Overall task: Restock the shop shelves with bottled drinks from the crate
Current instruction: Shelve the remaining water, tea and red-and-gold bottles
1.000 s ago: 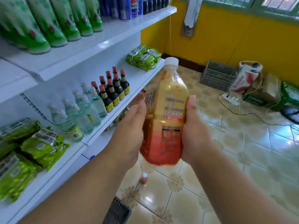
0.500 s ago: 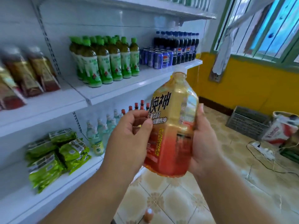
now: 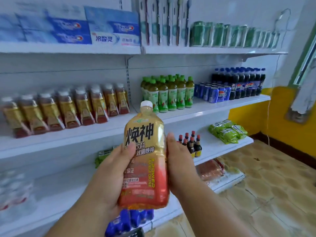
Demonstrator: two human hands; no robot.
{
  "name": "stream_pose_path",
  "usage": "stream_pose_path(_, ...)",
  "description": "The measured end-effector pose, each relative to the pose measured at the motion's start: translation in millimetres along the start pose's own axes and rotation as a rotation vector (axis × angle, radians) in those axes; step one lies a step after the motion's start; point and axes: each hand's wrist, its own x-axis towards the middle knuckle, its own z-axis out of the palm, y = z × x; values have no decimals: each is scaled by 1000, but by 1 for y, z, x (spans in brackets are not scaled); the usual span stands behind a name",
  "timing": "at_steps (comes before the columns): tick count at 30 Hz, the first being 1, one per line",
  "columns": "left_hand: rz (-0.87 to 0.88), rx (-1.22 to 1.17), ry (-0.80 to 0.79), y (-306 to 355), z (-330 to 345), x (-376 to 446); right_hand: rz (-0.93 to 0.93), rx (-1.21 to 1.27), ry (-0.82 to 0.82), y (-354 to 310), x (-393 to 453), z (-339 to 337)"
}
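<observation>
I hold a gold-and-red energy drink bottle (image 3: 145, 156) with a white cap upright in front of the shelves. My left hand (image 3: 112, 173) wraps its lower left side, thumb across the label. My right hand (image 3: 179, 161) grips the right side from behind. A row of the same gold-and-red bottles (image 3: 68, 108) stands on the middle white shelf (image 3: 106, 129) to the left, above and behind the held bottle. The crate is almost out of view; only a dark corner (image 3: 135, 233) shows at the bottom edge.
Green tea bottles (image 3: 169, 93), blue cola cans (image 3: 213, 91) and dark cola bottles (image 3: 244, 82) fill the middle shelf's right half. Small dark sauce bottles (image 3: 191, 142) and green packets (image 3: 227, 130) sit one shelf lower. Toothpaste boxes (image 3: 71, 29) line the top shelf. Tiled floor (image 3: 265, 185) lies right.
My view has swung up and left to face the shelves squarely. The bottle has turned upright with its label toward me, and both hands keep hold of it.
</observation>
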Motion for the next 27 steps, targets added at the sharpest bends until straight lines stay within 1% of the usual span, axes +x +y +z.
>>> stream_pose_path(1,60,6,24,3,-14,-6,-4,-36,-54,-3,-6,17)
stream_pose_path(4,213,63,189,19,-49,-14,-32,-48,-304,-12,-23,64)
stream_pose_path(6,266,77,260,31,-78,-20,-100,-56,-391,-16,-35,99)
stream_pose_path(9,353,103,280,54,-131,-40,-217,-67,-441,-17,-53,158)
stream_pose_path(13,418,207,333,92,-209,-74,-246,-45,-465,-11,-87,248)
stream_pose_path(16,410,275,401,122,-266,-97,-275,-3,-504,-2,-109,312)
stream_pose_path(19,384,322,545,148,-317,-119,-322,30,-590,9,-131,371)
stream_pose_path(21,398,379,646,156,-344,-131,-348,43,-640,17,-144,400)
stream_pose_path(23,416,427,753,158,-374,-143,-328,25,-696,25,-155,432)
stream_pose_path(27,412,488,844,159,-417,-149,-291,0,-771,34,-158,474)
